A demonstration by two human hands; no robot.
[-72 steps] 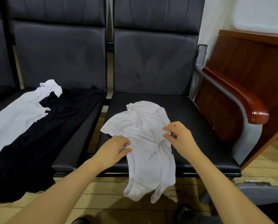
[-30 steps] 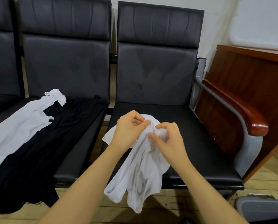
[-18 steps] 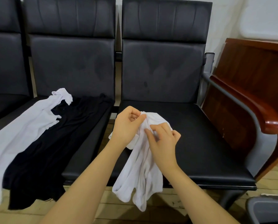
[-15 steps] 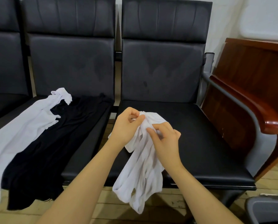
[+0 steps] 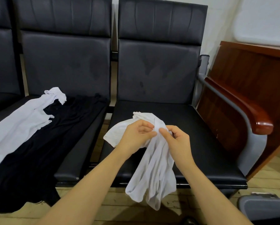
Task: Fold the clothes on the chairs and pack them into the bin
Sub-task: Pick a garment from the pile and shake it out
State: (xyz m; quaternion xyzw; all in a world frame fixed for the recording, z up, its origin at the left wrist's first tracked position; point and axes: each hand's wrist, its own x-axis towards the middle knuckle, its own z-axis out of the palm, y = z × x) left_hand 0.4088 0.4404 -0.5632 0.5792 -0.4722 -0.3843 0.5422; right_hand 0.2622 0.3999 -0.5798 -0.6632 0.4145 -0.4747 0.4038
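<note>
Both hands, left [image 5: 136,135] and right [image 5: 176,140], pinch the white shirt [image 5: 153,168] above the seat's [image 5: 201,143] front edge, probably hunting a seam to spread it

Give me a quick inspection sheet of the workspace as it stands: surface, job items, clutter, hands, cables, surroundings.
Surface: black padded chairs in a row; right chair seat bears the garment in hand.
Job's things: white garment bunched, unfolded, hanging over the seat's front edge; black garment and a second white garment spread on the left chair; grey bin, only a corner in view, bottom right.
Clutter: nothing seen.
Hands: left hand and right hand both pinch the white garment near its top.
Cables: nothing seen.
Surroundings: wooden armrest, wooden panel, plank floor, white wall.
</note>
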